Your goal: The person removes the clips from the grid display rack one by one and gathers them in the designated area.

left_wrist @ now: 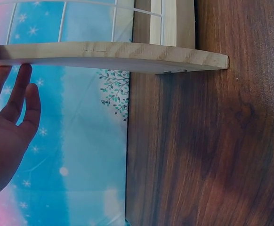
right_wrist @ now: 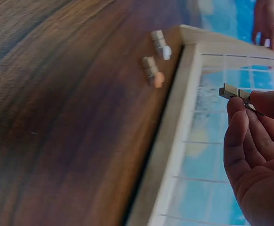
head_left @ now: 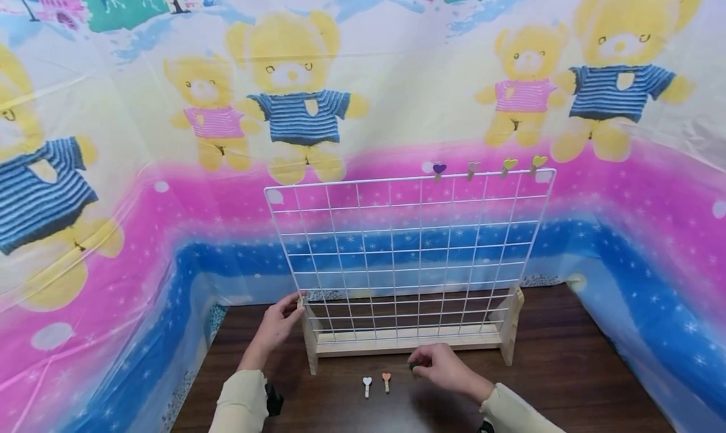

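Clips (head_left: pixel 438 168) already sit on the top wire of the grid (head_left: pixel 405 256), four of them; two more (head_left: pixel 377 382) lie on the table (head_left: pixel 567 382). Your right hand (head_left: pixel 445 367) pinches another clip (right_wrist: pixel 236 92) by the base; your left hand (head_left: pixel 278 324), fingers straight, steadies the wooden post (head_left: pixel 309 345).

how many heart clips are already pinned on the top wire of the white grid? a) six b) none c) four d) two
c: four heart clips sit along the top wire of the grid, toward its right end, while two more clips lie on the table and the right hand pinches another.
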`<state>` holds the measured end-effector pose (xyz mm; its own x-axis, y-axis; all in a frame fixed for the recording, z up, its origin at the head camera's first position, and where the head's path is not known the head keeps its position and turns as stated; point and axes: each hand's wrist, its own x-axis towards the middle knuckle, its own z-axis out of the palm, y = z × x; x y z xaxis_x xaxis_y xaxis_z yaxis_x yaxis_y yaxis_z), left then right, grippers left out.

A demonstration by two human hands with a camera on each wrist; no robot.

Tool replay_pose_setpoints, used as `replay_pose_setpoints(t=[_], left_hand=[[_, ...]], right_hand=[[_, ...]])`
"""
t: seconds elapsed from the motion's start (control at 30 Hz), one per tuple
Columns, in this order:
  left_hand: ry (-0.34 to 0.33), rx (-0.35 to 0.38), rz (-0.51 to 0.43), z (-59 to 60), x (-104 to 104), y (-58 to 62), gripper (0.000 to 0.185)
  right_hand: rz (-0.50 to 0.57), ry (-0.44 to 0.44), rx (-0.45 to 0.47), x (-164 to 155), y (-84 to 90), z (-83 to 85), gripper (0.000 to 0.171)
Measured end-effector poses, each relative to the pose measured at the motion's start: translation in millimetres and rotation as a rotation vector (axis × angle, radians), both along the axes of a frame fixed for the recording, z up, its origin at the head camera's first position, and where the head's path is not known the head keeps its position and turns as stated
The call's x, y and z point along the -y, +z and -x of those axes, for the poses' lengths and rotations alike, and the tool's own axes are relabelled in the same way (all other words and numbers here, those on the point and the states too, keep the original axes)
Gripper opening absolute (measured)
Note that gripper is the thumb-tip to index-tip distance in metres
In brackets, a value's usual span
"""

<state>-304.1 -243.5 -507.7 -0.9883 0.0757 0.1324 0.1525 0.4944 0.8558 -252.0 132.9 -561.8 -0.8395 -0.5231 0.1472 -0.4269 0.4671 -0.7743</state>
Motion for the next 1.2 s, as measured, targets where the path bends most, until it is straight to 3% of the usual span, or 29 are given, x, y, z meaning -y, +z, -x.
replay_pose_setpoints(t=[0.5, 0.87, 1.2], left_hand=[[0.002, 0.007, 0.013, -0.6, -0.2, 1.5, 0.040], [-0.001, 0.001, 0.020, -1.5, -0.6, 2.4, 0.040], [0.002, 0.010, 0.003, -0.7, -0.6, 2.3, 0.040]], right_hand=[[-0.022, -0.010, 0.110, 15.0, -48.8, 13.6, 0.009], [-0.049, -0.023, 0.122, 23.2, -63.1, 18.3, 0.007], [-0.122, -0.027, 0.062, 25.4, -71.7, 24.1, 0.007]])
